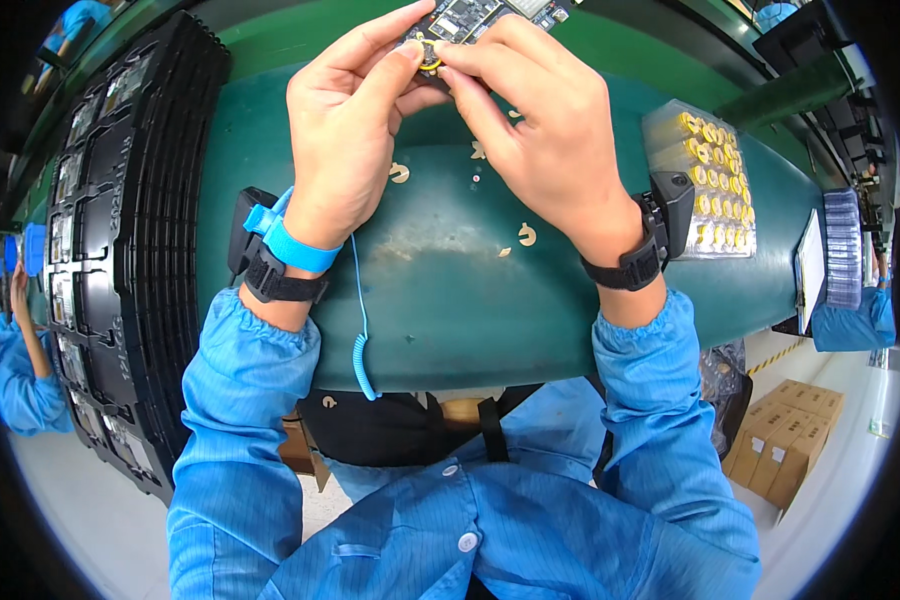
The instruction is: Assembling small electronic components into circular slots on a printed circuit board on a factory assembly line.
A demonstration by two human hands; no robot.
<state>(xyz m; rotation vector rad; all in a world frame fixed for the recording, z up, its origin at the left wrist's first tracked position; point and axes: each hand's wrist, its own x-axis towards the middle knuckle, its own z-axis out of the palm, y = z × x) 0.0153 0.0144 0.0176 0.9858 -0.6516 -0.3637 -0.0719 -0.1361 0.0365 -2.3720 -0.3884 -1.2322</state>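
At the top of the head view, my left hand (340, 135) grips a dark circuit board (460, 18) by its left side, the thumb pressing on it. A small round part with a yellow rim (429, 58), like a coin cell, sits at the board's near corner. My right hand (545, 125) pinches at the right edge of that part with thumb and index finger; the fingertips partly hide it. Below the hands, small tan scraps (399, 173) lie scattered on the green mat (450, 330). A blue wrist strap (300, 250) with a coiled cord circles my left wrist.
Stacked black trays (110, 260) stand tall along the left. To the right, a clear tray (660, 135) holds several yellow-rimmed round parts in rows. Beyond it are stacked clear trays (843, 250) and cardboard boxes (785, 435) on the floor. Other people work at both sides.
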